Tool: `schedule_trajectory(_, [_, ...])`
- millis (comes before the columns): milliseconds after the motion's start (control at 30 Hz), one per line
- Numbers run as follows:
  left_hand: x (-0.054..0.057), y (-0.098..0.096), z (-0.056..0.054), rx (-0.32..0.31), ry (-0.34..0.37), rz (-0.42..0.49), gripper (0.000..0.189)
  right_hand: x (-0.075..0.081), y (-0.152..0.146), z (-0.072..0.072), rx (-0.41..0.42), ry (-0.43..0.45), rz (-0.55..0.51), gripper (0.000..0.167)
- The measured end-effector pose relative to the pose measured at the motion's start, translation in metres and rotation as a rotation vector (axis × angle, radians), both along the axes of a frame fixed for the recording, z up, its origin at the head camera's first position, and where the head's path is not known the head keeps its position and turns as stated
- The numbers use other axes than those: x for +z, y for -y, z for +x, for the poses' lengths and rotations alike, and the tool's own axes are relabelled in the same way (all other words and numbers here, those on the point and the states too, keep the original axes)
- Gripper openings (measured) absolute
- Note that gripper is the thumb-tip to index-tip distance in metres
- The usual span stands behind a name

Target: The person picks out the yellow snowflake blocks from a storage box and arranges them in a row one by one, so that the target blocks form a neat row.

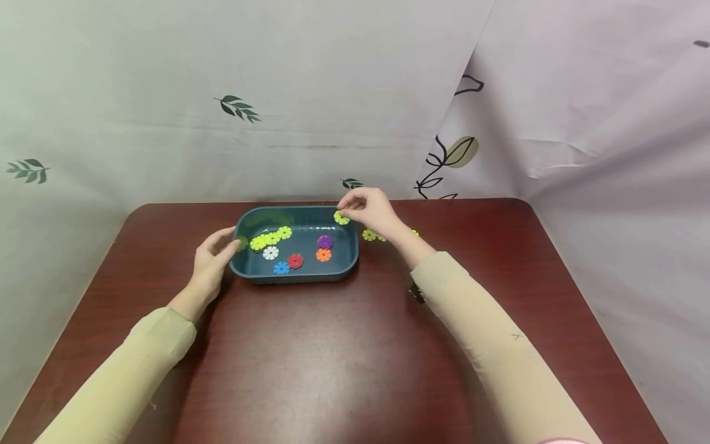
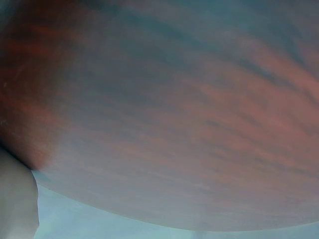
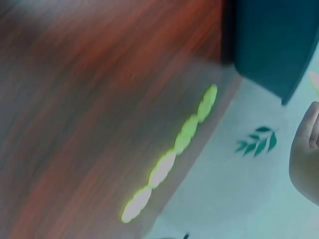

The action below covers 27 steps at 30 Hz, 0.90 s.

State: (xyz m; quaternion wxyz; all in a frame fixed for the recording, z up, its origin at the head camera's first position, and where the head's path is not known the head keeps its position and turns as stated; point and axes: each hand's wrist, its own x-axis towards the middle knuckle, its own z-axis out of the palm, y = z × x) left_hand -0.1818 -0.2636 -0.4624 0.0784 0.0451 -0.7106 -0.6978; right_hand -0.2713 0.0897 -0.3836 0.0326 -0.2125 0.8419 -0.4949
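Note:
A dark teal tray (image 1: 294,279) stands near the back of the table, seen in the head view. My left hand (image 1: 209,262) grips its left end, thumb at the rim. Above the tray's back right corner, my right hand (image 1: 373,213) pinches a yellow-green flower-shaped disc (image 1: 341,218) between thumb and fingertips. Inside the tray lie several yellow-green discs (image 1: 267,240), a white disc (image 1: 270,253), a blue disc (image 1: 281,268), a red disc (image 1: 295,261), a purple disc (image 1: 325,242) and an orange disc (image 1: 323,254). In the right wrist view, the right hand (image 3: 306,154) shows only partly.
A row of several yellow-green discs (image 3: 162,169) lies on the dark red wooden table (image 1: 333,357), right of the tray and partly hidden by the right wrist in the head view. A small black object (image 1: 416,293) shows beside the right sleeve. Patterned cloth (image 1: 310,123) hangs behind.

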Motion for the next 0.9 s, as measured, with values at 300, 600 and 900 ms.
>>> schedule_trajectory(300, [0.000, 0.000, 0.001, -0.017, 0.001, 0.000, 0.034, 0.004, -0.043, -0.004, -0.081, 0.002, -0.019, 0.010])
schedule_trajectory(600, [0.000, 0.001, 0.003, -0.016, 0.012, -0.015, 0.036, -0.006, -0.081, -0.006, -0.179, 0.019, -0.005, 0.013])
schedule_trajectory(900, [0.002, -0.002, 0.004, -0.012, 0.013, -0.005, 0.034, -0.028, -0.120, -0.008, -0.261, 0.036, 0.031, 0.014])
